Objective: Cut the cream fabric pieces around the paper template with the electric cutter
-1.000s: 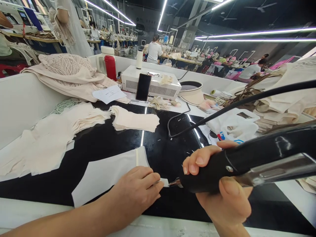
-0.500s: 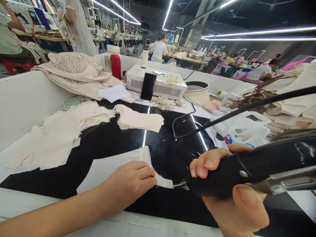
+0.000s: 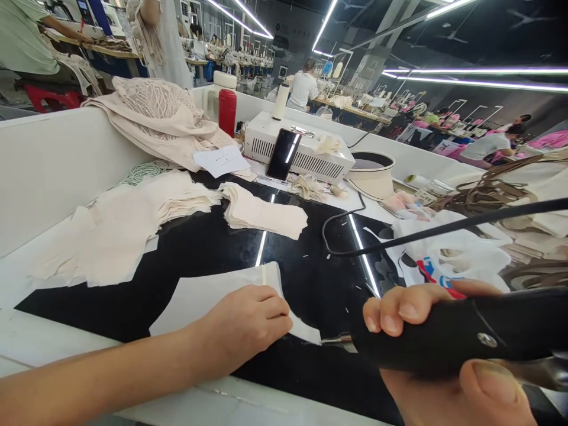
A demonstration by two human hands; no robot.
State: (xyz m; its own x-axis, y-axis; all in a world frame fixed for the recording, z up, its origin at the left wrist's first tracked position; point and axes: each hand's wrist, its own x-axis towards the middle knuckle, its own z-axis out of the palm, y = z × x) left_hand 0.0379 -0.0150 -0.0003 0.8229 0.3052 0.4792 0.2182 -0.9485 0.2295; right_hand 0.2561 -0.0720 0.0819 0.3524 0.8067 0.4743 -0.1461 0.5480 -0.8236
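Observation:
A white fabric piece (image 3: 199,299) with a curved edge lies flat on the black glossy board (image 3: 284,367). A narrow cream strip (image 3: 265,274) runs across its far end. My left hand (image 3: 251,322) presses on the piece near its curved edge, fingers curled and closed together; its fingertips are partly hidden. In my right hand (image 3: 444,337) is a black corded hand cutter (image 3: 421,346), held level with the fingers wrapped round its body. Its slim metal tip (image 3: 339,341) points left and meets the pointed right corner of the fabric; whether they touch I cannot tell.
Beyond my hands lie two stacks of cream fabric pieces (image 3: 266,212) (image 3: 102,231). A black cord (image 3: 465,225) arches over the right side. A vented white box (image 3: 302,148) with a phone (image 3: 284,154) leaning on it stands behind. White plastic bags (image 3: 474,254) lie at right.
My view has swung, so the scene sits further right in the picture. The cutter's tip remains at the fabric's corner, and my left hand keeps its place on the piece.

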